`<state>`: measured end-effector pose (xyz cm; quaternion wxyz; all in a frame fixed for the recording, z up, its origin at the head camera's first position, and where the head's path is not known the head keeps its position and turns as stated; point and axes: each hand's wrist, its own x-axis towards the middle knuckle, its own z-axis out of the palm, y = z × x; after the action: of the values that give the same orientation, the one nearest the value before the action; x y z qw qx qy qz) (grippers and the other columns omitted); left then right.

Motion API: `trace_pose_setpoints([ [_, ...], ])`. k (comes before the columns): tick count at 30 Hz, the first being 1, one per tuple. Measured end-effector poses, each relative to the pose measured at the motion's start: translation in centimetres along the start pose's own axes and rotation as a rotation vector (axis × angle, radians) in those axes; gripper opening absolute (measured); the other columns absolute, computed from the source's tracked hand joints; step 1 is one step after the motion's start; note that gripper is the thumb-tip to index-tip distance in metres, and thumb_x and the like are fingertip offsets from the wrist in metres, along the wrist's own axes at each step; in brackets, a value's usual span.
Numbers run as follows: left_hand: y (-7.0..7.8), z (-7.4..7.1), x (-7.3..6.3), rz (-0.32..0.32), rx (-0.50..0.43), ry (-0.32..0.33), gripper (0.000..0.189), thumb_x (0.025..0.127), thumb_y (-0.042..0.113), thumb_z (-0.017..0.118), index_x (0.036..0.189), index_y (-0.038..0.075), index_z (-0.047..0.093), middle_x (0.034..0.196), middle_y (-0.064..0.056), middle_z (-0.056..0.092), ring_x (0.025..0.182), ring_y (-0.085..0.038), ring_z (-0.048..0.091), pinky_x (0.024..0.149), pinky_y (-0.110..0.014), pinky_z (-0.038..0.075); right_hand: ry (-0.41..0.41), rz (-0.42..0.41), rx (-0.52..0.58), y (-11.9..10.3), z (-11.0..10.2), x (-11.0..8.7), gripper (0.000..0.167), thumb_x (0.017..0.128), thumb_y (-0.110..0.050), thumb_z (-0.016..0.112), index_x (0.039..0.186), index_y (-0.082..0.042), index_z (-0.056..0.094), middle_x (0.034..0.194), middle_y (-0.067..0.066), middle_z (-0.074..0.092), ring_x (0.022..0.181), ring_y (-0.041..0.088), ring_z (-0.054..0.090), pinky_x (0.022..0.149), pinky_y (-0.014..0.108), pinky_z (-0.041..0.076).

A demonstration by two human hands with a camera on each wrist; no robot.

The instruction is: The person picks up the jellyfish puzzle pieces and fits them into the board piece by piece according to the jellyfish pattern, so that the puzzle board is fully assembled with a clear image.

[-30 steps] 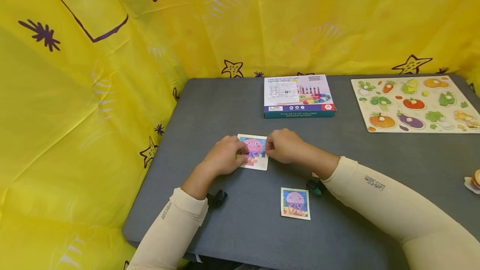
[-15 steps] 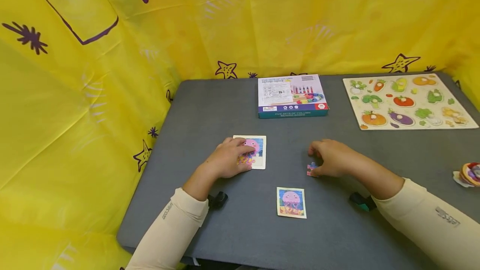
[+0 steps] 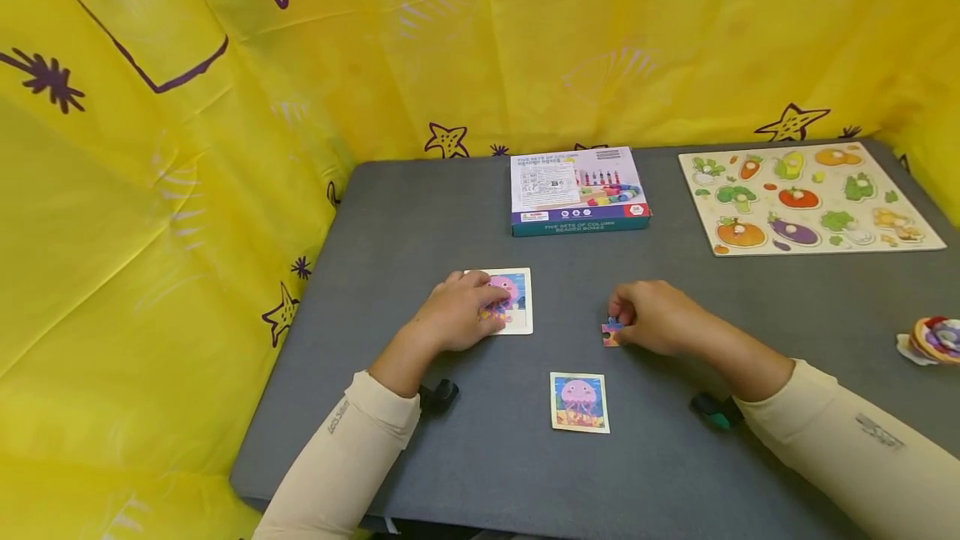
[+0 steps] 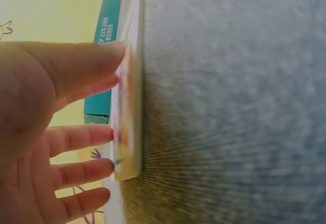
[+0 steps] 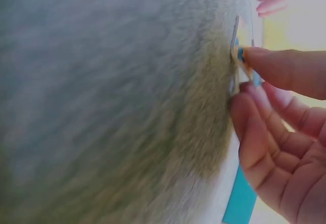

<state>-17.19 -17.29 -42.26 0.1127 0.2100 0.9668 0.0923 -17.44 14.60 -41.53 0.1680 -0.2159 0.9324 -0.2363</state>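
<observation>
A jigsaw board [image 3: 519,327] with a pink jellyfish picture lies flat on the table, its lower right showing pale bare backing. My left hand [image 3: 452,315] rests on the board's left part and hides some of the picture. In the left wrist view the thumb and fingers [image 4: 84,175] are spread, fingertips at the board's face [image 4: 133,91]. Right of the board, my right hand [image 3: 663,319] pinches a small jigsaw piece [image 3: 611,335], blue, pink and orange, low over the table. Nearer the front lies a jellyfish picture card [image 3: 579,402].
At the back stands a flat box [image 3: 579,226] of beaded columns. A wooden vegetable puzzle board [image 3: 821,198] lies at the back right. A round, colourful layered thing [image 3: 935,340] sits at the right edge. Yellow patterned cloth [image 3: 420,48] hangs behind and left.
My right hand has moved right, away from the jigsaw board, and now pinches a loose piece from the table, shifted slightly left. My left hand stays on the board.
</observation>
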Motion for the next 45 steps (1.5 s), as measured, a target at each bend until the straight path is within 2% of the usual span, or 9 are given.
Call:
trace_pose_setpoints([
  [4, 0.0, 0.1, 0.2, 0.001, -0.016, 0.019, 0.042, 0.098, 0.038, 0.067, 0.139, 0.033, 0.064, 0.147, -0.007, 0.052, 0.131, -0.032, 0.047, 0.107, -0.052, 0.041, 0.026, -0.043, 0.068, -0.8, 0.0, 1.0, 0.009, 0.086, -0.011, 0.078, 0.086, -0.013, 0.069, 0.073, -0.003, 0.061, 0.070, 0.015, 0.054, 0.066, 0.031, 0.044],
  [10, 0.0, 0.3, 0.4, -0.002, -0.011, 0.025, 0.043, 0.098, 0.037, 0.068, 0.140, 0.035, 0.062, 0.147, -0.006, 0.052, 0.130, -0.032, 0.047, 0.106, -0.052, 0.042, 0.031, -0.094, 0.161, -3.1, 0.3, 3.5, 0.007, 0.090, -0.013, 0.078, 0.089, -0.013, 0.071, 0.074, -0.003, 0.065, 0.072, 0.015, 0.056, 0.069, 0.032, 0.046],
  [18, 0.2, 0.5, 0.5, -0.001, -0.025, 0.016, 0.043, 0.099, 0.037, 0.066, 0.141, 0.040, 0.061, 0.149, -0.008, 0.049, 0.130, -0.032, 0.044, 0.106, -0.052, 0.041, 0.009, -0.154, 0.175, -6.2, 1.7, 6.8, 0.006, 0.089, -0.014, 0.078, 0.089, -0.014, 0.072, 0.074, -0.005, 0.067, 0.072, 0.013, 0.059, 0.072, 0.032, 0.047],
  [24, 0.3, 0.3, 0.5, 0.008, -0.046, 0.021, 0.042, 0.098, 0.032, 0.067, 0.139, 0.036, 0.064, 0.149, -0.007, 0.050, 0.132, -0.033, 0.044, 0.106, -0.053, 0.041, -0.023, -0.149, 0.142, -7.2, 2.4, 7.7, 0.005, 0.087, -0.011, 0.077, 0.088, -0.013, 0.073, 0.075, -0.003, 0.068, 0.073, 0.013, 0.060, 0.070, 0.030, 0.048],
  [30, 0.4, 0.3, 0.6, 0.000, -0.049, 0.019, 0.042, 0.096, 0.035, 0.069, 0.138, 0.035, 0.065, 0.148, -0.006, 0.050, 0.131, -0.032, 0.045, 0.105, -0.052, 0.042, -0.001, -0.133, 0.094, -7.5, 2.5, 7.8, 0.004, 0.084, -0.012, 0.080, 0.084, -0.013, 0.077, 0.073, -0.004, 0.069, 0.073, 0.013, 0.061, 0.069, 0.030, 0.048],
  [35, 0.8, 0.3, 0.7, -0.017, -0.042, 0.032, 0.044, 0.095, 0.045, 0.070, 0.137, 0.033, 0.065, 0.143, -0.005, 0.053, 0.125, -0.030, 0.047, 0.101, -0.051, 0.044, -0.018, -0.077, 0.073, -7.5, 2.7, 8.4, 0.005, 0.084, -0.016, 0.083, 0.086, -0.013, 0.080, 0.075, -0.004, 0.071, 0.075, 0.014, 0.062, 0.068, 0.029, 0.050],
  [39, 1.0, 0.4, 0.7, -0.037, -0.042, 0.033, 0.044, 0.093, 0.044, 0.071, 0.136, 0.033, 0.066, 0.141, -0.004, 0.053, 0.125, -0.029, 0.047, 0.101, -0.050, 0.044, -0.022, -0.015, 0.067, -7.6, 2.6, 8.9, 0.008, 0.085, -0.020, 0.082, 0.082, -0.014, 0.078, 0.079, -0.001, 0.070, 0.078, 0.018, 0.061, 0.067, 0.030, 0.050],
  [45, 1.1, 0.3, 0.9, -0.053, -0.045, 0.031, 0.044, 0.092, 0.044, 0.072, 0.134, 0.035, 0.067, 0.141, -0.003, 0.053, 0.126, -0.028, 0.046, 0.103, -0.050, 0.043, -0.011, 0.022, 0.014, -7.6, 2.2, 9.3, 0.016, 0.083, -0.022, 0.084, 0.073, -0.015, 0.074, 0.078, 0.001, 0.068, 0.078, 0.022, 0.060, 0.065, 0.032, 0.048],
])
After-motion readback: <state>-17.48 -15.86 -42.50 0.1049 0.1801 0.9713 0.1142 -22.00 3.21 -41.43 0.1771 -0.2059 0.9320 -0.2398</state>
